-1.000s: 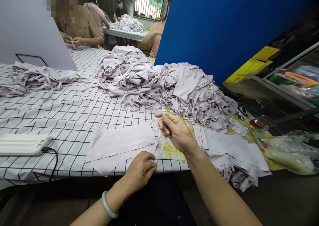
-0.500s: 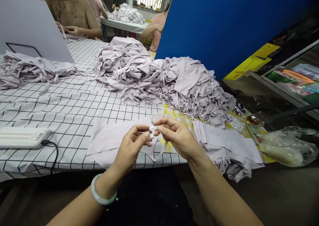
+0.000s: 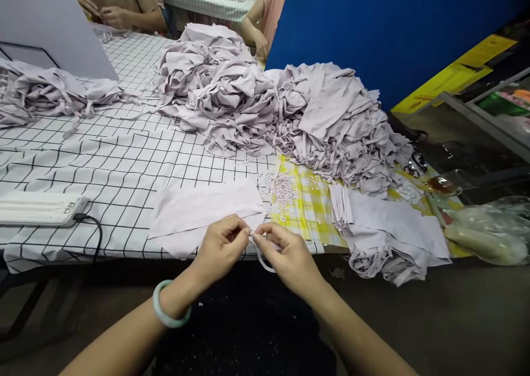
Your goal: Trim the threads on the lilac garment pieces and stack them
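At the table edge, my left hand point(image 3: 223, 250) and my right hand point(image 3: 287, 257) meet fingertip to fingertip, both closed in a pinch. Between them is the end of a thin pale lilac fabric strap point(image 3: 264, 261), which loops down below my right fingers. Anything smaller at the fingertips is too hidden to make out. Just beyond my left hand, a flat lilac fabric piece point(image 3: 199, 211) lies on the checked tablecloth point(image 3: 136, 171). To the right of my right hand rests a stack of similar fabric pieces point(image 3: 385, 227), its straps hanging over the edge.
Large heaps of lilac fabric point(image 3: 223, 89) cover the back. Tiny white bits point(image 3: 284, 188) are scattered on a yellow checked cloth point(image 3: 306, 205). A white power bank point(image 3: 41, 209) with a black cable lies left. A blue panel point(image 3: 351, 33) stands behind; co-workers' hands point(image 3: 114, 17) show beyond.
The view has tilted down. My fingertips have drawn together and closed over the small white thing that showed between them. The strap now hangs in a loop under my right hand.
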`<control>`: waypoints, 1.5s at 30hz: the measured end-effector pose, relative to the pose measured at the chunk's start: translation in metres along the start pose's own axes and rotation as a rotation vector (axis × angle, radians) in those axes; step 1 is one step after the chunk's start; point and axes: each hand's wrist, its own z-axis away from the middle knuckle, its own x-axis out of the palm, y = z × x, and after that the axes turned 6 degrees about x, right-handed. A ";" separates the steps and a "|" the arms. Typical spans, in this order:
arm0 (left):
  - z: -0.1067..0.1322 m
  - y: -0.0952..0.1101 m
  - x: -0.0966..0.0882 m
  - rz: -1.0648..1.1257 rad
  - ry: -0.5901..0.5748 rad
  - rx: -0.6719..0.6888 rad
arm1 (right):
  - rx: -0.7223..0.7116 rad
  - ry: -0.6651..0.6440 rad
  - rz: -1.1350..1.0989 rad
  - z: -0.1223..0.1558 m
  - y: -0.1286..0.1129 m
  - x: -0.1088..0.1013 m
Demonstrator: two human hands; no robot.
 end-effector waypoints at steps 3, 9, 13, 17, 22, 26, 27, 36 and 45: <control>0.006 -0.016 -0.001 -0.224 -0.049 0.121 | 0.062 0.017 0.033 0.001 0.016 0.007; -0.023 -0.058 -0.020 -0.654 -0.060 0.400 | 0.317 0.011 -0.371 -0.035 0.026 0.014; -0.034 -0.074 -0.029 -0.715 -0.093 0.406 | 0.385 -0.016 -0.491 -0.051 0.020 0.027; -0.036 -0.073 -0.034 -0.621 -0.030 0.387 | 0.436 -0.034 -0.541 -0.055 0.016 0.043; -0.040 -0.064 -0.038 -0.452 -0.027 0.247 | 0.487 0.022 -0.619 -0.064 0.014 0.053; -0.042 -0.063 -0.038 -0.394 0.000 0.187 | 0.486 0.078 -0.633 -0.070 0.013 0.055; -0.042 -0.063 -0.037 -0.392 0.001 0.173 | 0.486 0.087 -0.632 -0.071 0.013 0.055; -0.042 -0.060 -0.037 -0.387 -0.015 0.145 | 0.491 0.129 -0.650 -0.075 0.012 0.057; -0.042 -0.061 -0.034 -0.378 0.037 0.108 | 0.517 0.143 -0.665 -0.075 0.012 0.062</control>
